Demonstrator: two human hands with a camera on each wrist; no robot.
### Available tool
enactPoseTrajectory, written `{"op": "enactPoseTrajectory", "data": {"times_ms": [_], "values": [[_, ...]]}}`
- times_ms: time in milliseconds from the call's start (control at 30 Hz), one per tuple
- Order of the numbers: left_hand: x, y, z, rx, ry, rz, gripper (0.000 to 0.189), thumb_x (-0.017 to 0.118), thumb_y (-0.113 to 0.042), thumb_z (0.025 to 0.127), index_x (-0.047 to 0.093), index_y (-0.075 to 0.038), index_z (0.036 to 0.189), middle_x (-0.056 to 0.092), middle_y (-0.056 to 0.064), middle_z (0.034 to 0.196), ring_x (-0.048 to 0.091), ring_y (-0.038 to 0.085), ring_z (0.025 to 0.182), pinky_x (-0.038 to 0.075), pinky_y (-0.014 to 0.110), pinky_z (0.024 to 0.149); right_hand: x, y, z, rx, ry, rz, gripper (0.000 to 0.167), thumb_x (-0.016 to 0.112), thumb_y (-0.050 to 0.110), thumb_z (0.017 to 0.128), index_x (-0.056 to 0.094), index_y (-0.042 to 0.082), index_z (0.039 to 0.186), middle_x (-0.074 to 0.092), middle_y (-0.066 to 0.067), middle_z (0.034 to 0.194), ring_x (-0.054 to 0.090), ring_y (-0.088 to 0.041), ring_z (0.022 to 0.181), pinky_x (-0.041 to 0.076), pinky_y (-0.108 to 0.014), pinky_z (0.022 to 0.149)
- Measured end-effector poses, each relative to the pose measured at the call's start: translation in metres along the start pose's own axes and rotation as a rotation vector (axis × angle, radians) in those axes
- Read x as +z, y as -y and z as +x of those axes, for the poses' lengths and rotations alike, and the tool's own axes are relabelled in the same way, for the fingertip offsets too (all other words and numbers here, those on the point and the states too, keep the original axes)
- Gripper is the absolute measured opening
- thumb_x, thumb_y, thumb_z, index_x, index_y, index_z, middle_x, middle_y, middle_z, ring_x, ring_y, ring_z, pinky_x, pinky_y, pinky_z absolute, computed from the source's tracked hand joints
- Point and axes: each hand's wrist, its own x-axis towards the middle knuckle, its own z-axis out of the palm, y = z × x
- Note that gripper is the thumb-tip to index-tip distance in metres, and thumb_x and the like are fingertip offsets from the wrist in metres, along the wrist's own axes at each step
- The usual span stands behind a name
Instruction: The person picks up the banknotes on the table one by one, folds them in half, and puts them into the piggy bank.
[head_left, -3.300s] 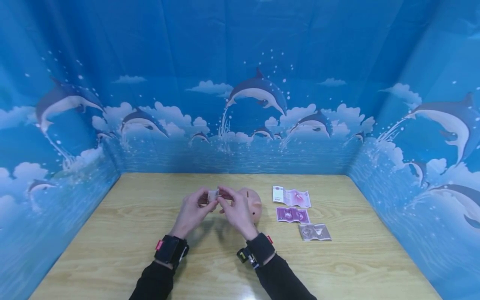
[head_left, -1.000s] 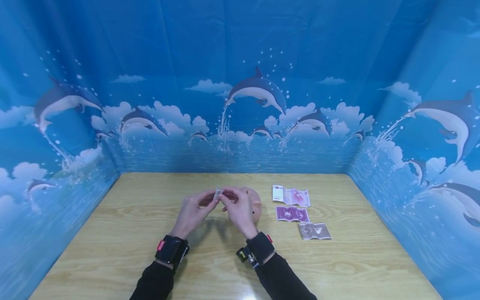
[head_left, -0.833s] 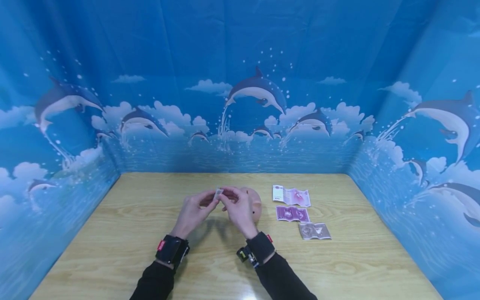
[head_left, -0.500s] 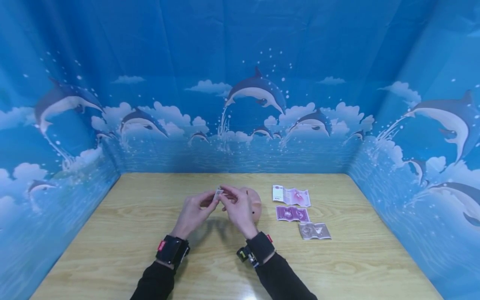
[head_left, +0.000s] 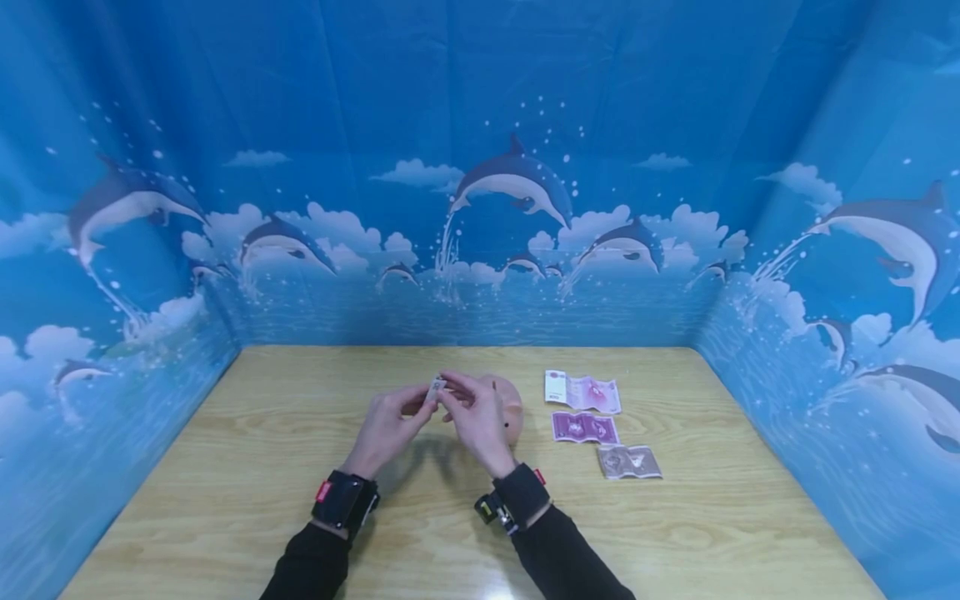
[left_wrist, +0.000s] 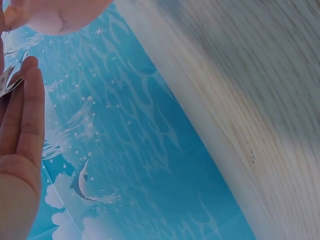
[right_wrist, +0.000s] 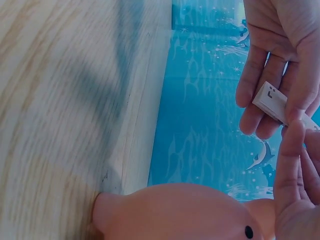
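Note:
A small, thickly folded banknote (head_left: 436, 387) is pinched between both hands above the table. My left hand (head_left: 386, 429) grips it from the left with thumb and fingertips. From the right, my right hand (head_left: 480, 421) pinches it; in the right wrist view the thumbs of both hands meet at the folded note (right_wrist: 270, 102). Right behind the right hand stands a pink piggy bank (head_left: 512, 408), partly hidden by that hand, with a dark slot in its top. Its rounded body (right_wrist: 175, 215) fills the bottom of the right wrist view.
Three creased banknotes lie right of the piggy bank: a pink note (head_left: 592, 395), a purple note (head_left: 585, 429) and a brownish-grey note (head_left: 630, 462). The wooden table (head_left: 247, 467) ends at a blue dolphin-print curtain (head_left: 337, 317) at the back and sides.
Since about three seconds ago, the note has gone from a wider flat shape to a narrower, tilted one, and the hands have drawn slightly closer. Over the last second they stay almost still.

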Motion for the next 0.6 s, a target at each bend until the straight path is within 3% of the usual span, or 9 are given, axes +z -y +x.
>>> {"op": "enactPoseTrajectory", "data": {"times_ms": [167,600], "values": [[0.0002,-0.0004,0.0003,-0.007,0.011,0.005,0.028,0.067,-0.011,0.093,0.069,-0.007,0.121,0.075,0.01,0.105,0.073,0.017,0.088,0.061,0.027,0.075,-0.0005,-0.0008,-0.0001,0.008,0.002,-0.015,0.031,0.067,0.009,0.093,0.065,0.006,0.124,0.07,-0.014,0.114,0.07,-0.024,0.093,0.061,-0.042,0.068],[-0.0011,-0.001,0.001,-0.073,0.043,-0.088,0.026,0.066,-0.013,0.094,0.068,-0.009,0.12,0.075,0.01,0.106,0.073,0.016,0.088,0.06,0.025,0.079,0.0013,0.0002,0.0003,0.05,-0.011,0.009,0.03,0.068,0.01,0.091,0.065,0.005,0.121,0.07,-0.016,0.112,0.068,-0.03,0.099,0.06,-0.048,0.072]]}}
